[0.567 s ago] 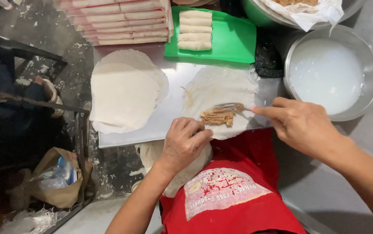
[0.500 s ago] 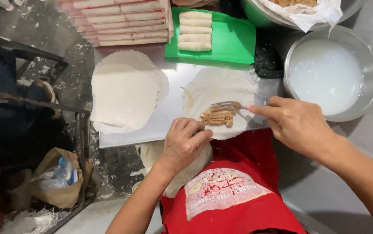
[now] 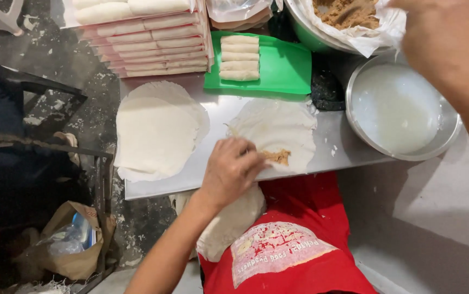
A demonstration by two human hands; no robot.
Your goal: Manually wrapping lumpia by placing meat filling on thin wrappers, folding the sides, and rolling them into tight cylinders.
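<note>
Left grip (image 3: pixel 232 169): closed over wrapper (image 3: pixel 278 128) edge by filling (image 3: pixel 278 157), unmoved | right grip (image 3: pixel 447 38): risen to upper right, state unclear, fork gone

A green tray (image 3: pixel 283 68) of finished rolls (image 3: pixel 239 57), a metal bowl (image 3: pixel 441 139), and stacked wrappers (image 3: pixel 155 133).

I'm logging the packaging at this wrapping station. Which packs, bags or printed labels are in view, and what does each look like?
Stacked packs: top left, flat, pale rolls under clear film.
Plastic liner: top right, clear and crumpled, holding brown filling.
Paper bag: floor, lower left, brown, open.
Apron print: bottom centre, white patch on red.
</note>
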